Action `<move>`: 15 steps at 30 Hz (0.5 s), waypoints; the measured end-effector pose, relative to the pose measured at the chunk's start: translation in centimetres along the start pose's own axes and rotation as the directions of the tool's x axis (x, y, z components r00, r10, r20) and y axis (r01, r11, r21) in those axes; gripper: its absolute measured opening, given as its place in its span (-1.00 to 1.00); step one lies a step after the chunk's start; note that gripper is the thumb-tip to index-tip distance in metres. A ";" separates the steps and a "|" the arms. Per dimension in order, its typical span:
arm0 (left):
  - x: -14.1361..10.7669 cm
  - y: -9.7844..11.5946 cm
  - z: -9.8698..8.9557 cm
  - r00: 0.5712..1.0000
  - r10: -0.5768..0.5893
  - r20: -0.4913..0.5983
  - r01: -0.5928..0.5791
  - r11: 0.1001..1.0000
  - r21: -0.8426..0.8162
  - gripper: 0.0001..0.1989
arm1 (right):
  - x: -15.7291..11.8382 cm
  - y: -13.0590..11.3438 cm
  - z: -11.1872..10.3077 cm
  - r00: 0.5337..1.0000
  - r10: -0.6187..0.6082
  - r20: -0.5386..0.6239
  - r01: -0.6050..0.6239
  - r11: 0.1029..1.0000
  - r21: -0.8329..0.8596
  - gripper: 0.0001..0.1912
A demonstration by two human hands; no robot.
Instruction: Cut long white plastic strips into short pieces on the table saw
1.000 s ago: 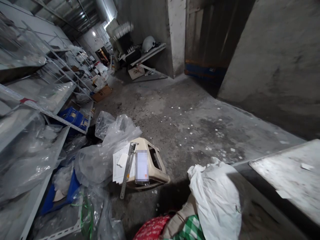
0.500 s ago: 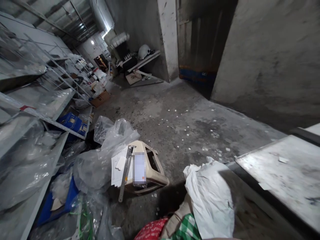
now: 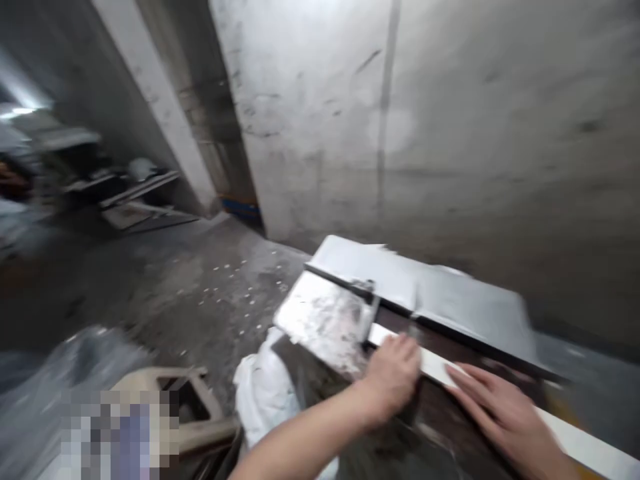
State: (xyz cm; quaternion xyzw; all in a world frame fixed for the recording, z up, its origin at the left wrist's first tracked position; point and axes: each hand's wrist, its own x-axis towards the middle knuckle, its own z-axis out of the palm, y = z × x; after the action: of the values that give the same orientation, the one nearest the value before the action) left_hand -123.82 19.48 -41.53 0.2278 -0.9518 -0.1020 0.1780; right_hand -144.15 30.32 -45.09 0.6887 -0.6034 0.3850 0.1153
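A long white strip [image 3: 435, 367] lies across the dark bed of a bench-like machine [image 3: 443, 413]. My left hand [image 3: 395, 373] is closed over the strip close to its far end, fingers curled onto it. Farther back along the strip, my right hand [image 3: 510, 417] holds it with nearly straight fingers, and the strip runs on past my wrist to the right edge of the view. A pale plate with dark smudges [image 3: 320, 313] adjoins the bed at the strip's far end. Motion blur softens the fingertips.
Behind the machine bed, a wide pale panel [image 3: 470, 303] stretches along the concrete wall [image 3: 320, 133]. A white bag [image 3: 265, 387] hangs at the left. A beige plastic stool [image 3: 200, 433] stands lower left, beside clear plastic [image 3: 85, 380]. Small white pieces dot the floor.
The view has swung right, away from the shelves and toward the machine and wall. Both hands, on the white strip, are now in sight; the stool has shifted to the lower left.
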 end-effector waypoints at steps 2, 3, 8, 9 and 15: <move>2.8 2.4 1.8 0.997 0.066 -0.031 -0.067 0.998 -0.011 -0.68 | -0.9 2.0 -2.7 0.998 0.006 0.062 -0.001 0.997 -0.083 -0.66; 3.8 3.2 2.6 0.996 0.077 -0.050 -0.077 0.997 0.004 -0.67 | -1.3 2.8 -3.6 0.997 0.022 0.074 -0.013 0.993 -0.116 -0.65; 6.9 5.2 4.7 0.990 0.080 -0.113 -0.071 0.994 0.083 -0.71 | -1.5 5.5 -5.6 0.994 0.076 0.082 -0.061 0.984 -0.170 -0.67; 7.4 5.5 4.9 0.990 0.078 -0.119 -0.068 0.994 0.082 -0.73 | -1.5 5.9 -5.8 0.995 0.074 0.069 -0.061 0.982 -0.176 -0.67; 9.1 6.6 5.0 0.990 0.044 -0.137 -0.037 0.998 0.051 -0.78 | -1.6 7.8 -6.3 0.996 0.083 0.034 -0.068 0.947 -0.314 -0.68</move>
State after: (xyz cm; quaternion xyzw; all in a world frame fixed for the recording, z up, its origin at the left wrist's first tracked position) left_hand -135.97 21.51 -41.63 0.2193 -0.9439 -0.0592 0.2397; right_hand -153.69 33.49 -44.28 0.6470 -0.6852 0.2725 0.1938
